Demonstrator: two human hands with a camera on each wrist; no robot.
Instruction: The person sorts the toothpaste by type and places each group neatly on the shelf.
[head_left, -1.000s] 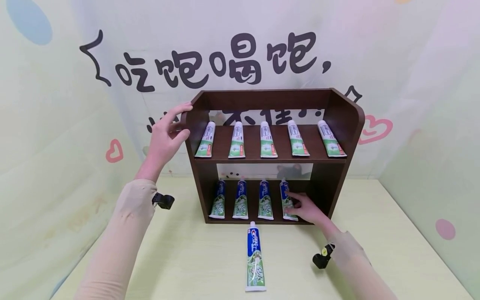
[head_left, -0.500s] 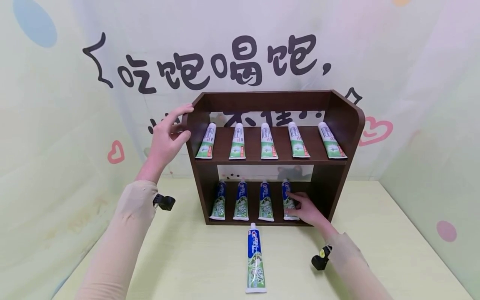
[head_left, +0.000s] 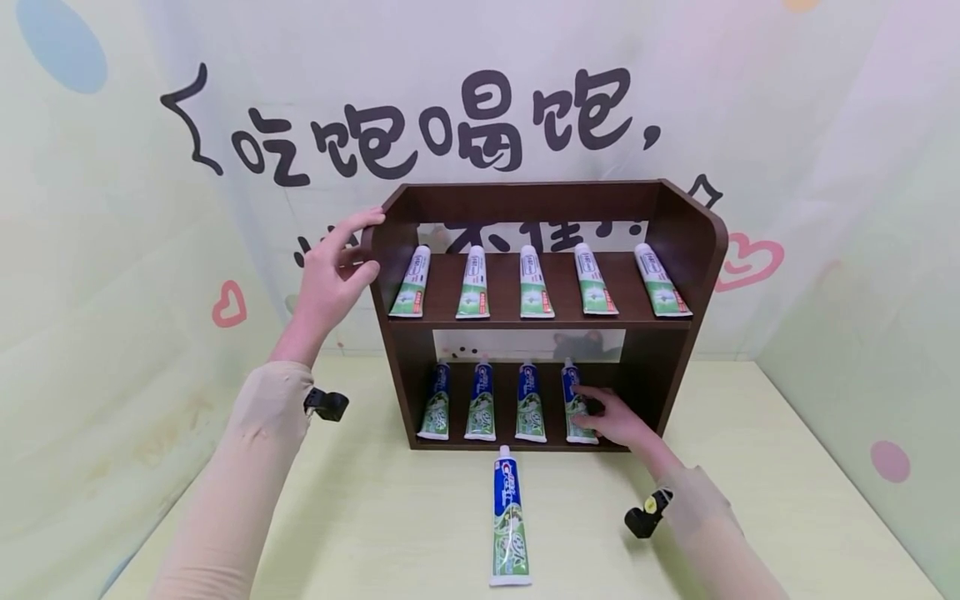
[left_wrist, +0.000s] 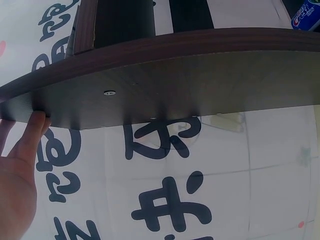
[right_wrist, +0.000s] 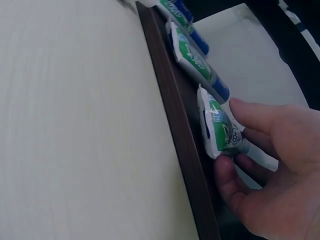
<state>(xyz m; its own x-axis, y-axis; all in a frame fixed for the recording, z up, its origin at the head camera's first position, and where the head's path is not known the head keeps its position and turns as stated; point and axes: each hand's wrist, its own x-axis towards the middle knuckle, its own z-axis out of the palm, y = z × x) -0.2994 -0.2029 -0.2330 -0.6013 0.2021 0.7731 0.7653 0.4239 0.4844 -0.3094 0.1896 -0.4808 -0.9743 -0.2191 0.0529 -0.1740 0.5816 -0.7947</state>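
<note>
A dark brown two-tier shelf [head_left: 536,200] stands on the table. My left hand [head_left: 330,271] holds the upper edge of its left side panel, fingertips at the rim and thumb against the outer face. In the left wrist view, fingers [left_wrist: 35,130] touch that panel. On the lower tier, my right hand [head_left: 617,417] grips the rightmost blue and green toothpaste tube [head_left: 573,392], its thumb and fingers at the tube's sides in the right wrist view. Another such toothpaste tube [head_left: 510,525] lies on the table before the shelf, cap towards it.
Several white and green toothpaste tubes [head_left: 535,283] lie in a row on the upper tier. Three blue and green tubes [head_left: 482,404] lie left of the held one. The pale table [head_left: 375,517] extends around the shelf, with a printed curtain [head_left: 480,50] behind.
The view shifts slightly. Both hands keep their places, the left at the side panel and the right at the tube; no clear movement of the tubes shows.
</note>
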